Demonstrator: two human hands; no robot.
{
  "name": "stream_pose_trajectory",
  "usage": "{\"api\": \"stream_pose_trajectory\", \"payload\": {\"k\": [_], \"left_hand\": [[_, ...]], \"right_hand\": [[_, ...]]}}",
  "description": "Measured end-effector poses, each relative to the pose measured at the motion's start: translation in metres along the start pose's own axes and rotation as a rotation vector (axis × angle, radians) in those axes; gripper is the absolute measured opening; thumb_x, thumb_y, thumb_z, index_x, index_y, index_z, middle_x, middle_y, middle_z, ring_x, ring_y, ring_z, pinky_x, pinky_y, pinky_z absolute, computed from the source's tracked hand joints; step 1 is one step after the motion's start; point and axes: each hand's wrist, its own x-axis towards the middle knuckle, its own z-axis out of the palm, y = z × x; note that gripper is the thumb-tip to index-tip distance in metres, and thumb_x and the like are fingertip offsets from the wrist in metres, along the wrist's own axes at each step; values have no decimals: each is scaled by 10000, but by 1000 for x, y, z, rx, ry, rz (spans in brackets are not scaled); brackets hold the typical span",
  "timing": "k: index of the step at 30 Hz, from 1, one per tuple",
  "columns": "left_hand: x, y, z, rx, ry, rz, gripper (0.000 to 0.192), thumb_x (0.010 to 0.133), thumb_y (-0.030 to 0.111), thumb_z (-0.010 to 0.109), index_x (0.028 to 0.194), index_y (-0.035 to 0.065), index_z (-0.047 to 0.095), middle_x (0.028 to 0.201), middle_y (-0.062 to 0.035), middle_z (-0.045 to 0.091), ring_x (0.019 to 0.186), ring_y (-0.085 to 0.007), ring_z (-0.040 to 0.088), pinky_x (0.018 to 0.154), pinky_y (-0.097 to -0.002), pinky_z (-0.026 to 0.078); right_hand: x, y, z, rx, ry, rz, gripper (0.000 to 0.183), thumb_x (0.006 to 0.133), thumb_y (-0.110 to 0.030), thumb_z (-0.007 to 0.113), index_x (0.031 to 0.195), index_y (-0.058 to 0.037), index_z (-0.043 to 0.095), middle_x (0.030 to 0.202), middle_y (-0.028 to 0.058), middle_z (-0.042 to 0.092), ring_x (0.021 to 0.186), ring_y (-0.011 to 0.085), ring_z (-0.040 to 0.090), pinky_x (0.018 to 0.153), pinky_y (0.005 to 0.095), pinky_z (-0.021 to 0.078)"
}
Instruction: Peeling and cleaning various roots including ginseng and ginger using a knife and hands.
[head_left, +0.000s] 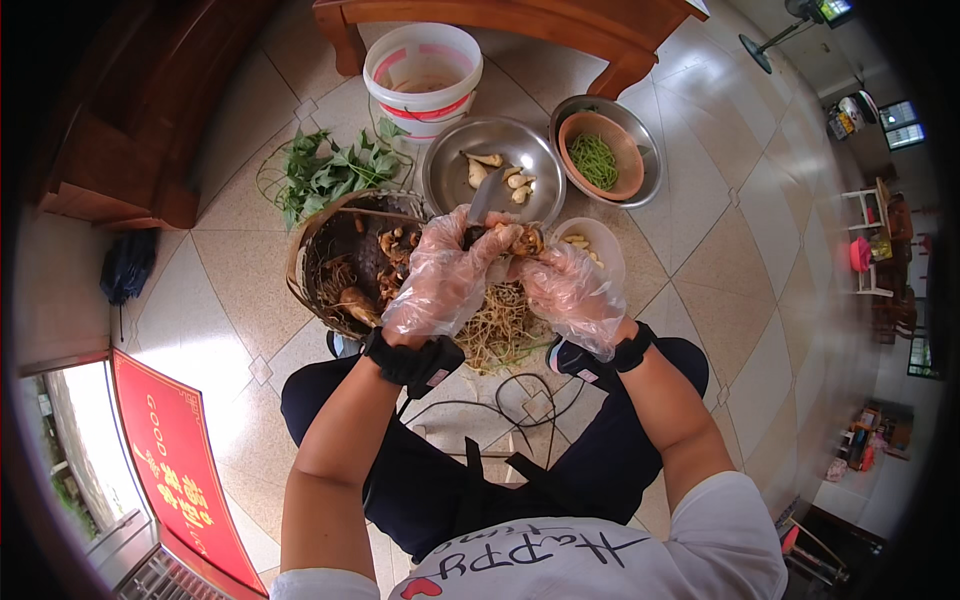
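Both hands wear clear plastic gloves and meet over the floor. My left hand (439, 274) is closed around a knife (486, 196), its blade pointing up and away past the fingers; the handle is mostly hidden. A knobby brown root (529, 241) is gripped in the fingers of my right hand (570, 289), with the left thumb against it. Beyond the hands, a steel bowl (450, 161) holds several peeled pale roots (478, 174). A pale bowl (611, 251) with small yellowish pieces is partly behind my right hand. Stringy root trimmings (499, 322) lie beneath the hands.
At left stands a basket (295, 262) of unpeeled roots, with leafy stems (330, 176) behind it. A white bucket (424, 105) is at the back, near a wooden table (495, 16). An orange colander (634, 169) of green vegetables sits in a steel basin (651, 142). Black cables (499, 409) lie nearer me.
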Motion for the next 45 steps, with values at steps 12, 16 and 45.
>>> {"api": "stream_pose_trajectory", "payload": {"k": [12, 16, 45], "left_hand": [[-2, 2, -6, 222, 25, -48, 154, 927, 97, 703, 1066, 56, 653, 841, 15, 619, 640, -44, 493, 566, -196, 403], [-1, -2, -3, 387, 58, -59, 136, 915, 56, 696, 1032, 27, 632, 803, 7, 609, 649, -56, 517, 583, -216, 442], [5, 35, -57, 873, 350, 413, 219, 902, 212, 698, 931, -5, 694, 799, -176, 690, 699, -298, 657, 676, -399, 523]], "right_hand": [[1, -1, -14, -143, 242, -39, 358, 981, -333, 626, 1205, -53, 639, 882, 38, 670, 731, 87, 583, 633, 244, 470], [4, -8, 9, -124, 319, -101, 289, 988, -257, 627, 1175, -44, 683, 909, 0, 677, 755, 45, 572, 628, 199, 452], [38, 158, -77, -234, 398, 106, 255, 956, -219, 665, 1087, -13, 595, 963, 45, 650, 797, 178, 651, 708, 300, 572]]}}
